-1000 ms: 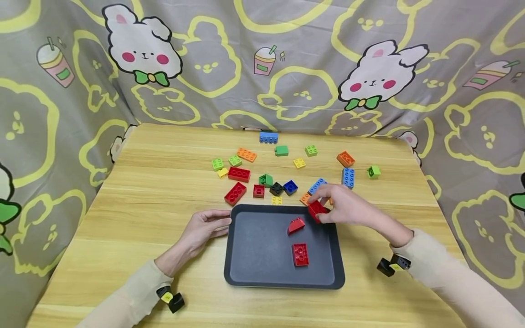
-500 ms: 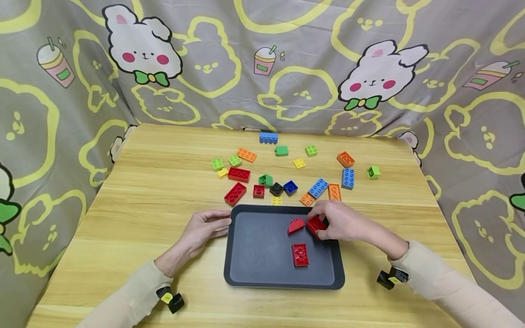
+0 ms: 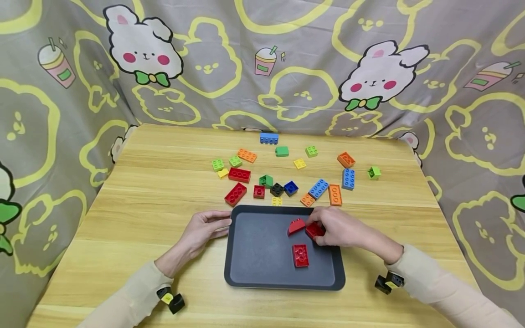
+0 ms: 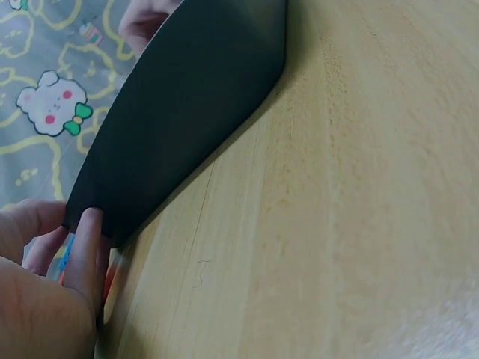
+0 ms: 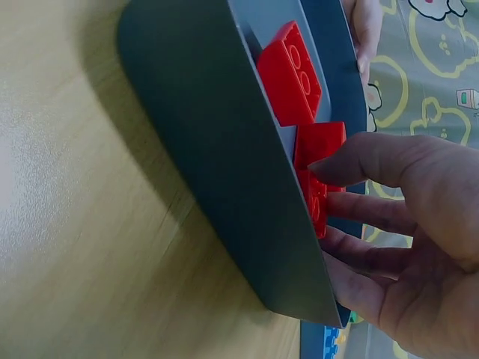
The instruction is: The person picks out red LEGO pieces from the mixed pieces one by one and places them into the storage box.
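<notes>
A dark grey tray [image 3: 262, 246] lies on the wooden table. At its upper left corner my left hand [image 3: 207, 230] holds the rim, fingertips against the outer wall in the left wrist view. Inside the tray's right side, my right hand [image 3: 342, 228] pinches a red toy brick [image 3: 314, 231] between thumb and fingers, low over the tray floor. Just left of it sits a red curved brick [image 3: 296, 226]. A red brick [image 3: 300, 256] with its hollow underside up lies nearer the front. In the right wrist view the thumb [image 5: 352, 164] overlaps the red bricks.
Beyond the tray many loose bricks are scattered: red bricks [image 3: 235, 194], a black brick [image 3: 277, 189], a dark blue brick [image 3: 291, 188], a light blue brick [image 3: 318, 188] and an orange brick [image 3: 335, 195]. A patterned curtain [image 3: 229, 59] surrounds the table's back and sides.
My right hand has carried the red brick from the tray's upper right corner down and slightly left, beside the curved brick. The left hand has stayed at the rim.
</notes>
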`<state>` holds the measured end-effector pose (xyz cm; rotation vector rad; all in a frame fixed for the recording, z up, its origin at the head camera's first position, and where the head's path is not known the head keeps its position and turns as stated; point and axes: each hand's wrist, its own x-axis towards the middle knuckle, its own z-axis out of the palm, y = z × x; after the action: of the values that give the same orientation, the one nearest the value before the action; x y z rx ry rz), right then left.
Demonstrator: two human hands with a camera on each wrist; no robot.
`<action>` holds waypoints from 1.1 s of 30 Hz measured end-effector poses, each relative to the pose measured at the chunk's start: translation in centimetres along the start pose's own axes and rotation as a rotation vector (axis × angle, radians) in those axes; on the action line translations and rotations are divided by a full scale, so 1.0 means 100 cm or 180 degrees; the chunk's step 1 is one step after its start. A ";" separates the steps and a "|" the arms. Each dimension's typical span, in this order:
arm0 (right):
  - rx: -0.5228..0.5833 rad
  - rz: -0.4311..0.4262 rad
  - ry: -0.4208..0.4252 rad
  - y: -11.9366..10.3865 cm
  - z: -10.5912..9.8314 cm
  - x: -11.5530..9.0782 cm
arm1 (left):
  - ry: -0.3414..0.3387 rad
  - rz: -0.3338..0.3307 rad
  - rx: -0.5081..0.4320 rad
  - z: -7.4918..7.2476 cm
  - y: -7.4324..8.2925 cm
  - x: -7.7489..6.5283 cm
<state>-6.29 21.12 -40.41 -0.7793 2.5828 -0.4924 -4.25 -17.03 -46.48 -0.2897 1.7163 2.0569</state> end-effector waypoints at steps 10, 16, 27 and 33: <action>-0.0046 -0.0053 0.0078 0.000 0.004 -0.001 | -0.0010 0.0013 -0.0024 0.000 0.000 -0.001; -0.0009 -0.0130 0.0088 0.002 0.002 -0.003 | -0.0005 0.0010 -0.0026 0.000 0.000 -0.001; 0.0406 -0.0221 0.0226 0.006 -0.016 -0.006 | 0.0012 0.0021 -0.0013 0.001 0.000 -0.001; 0.0853 -0.0141 0.0459 0.016 -0.028 -0.007 | 0.0023 0.0017 0.0008 0.001 0.000 0.000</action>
<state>-7.70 23.37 -38.51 -0.7318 2.5581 -0.9170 -4.23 -16.90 -46.43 -0.2922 1.7255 2.0600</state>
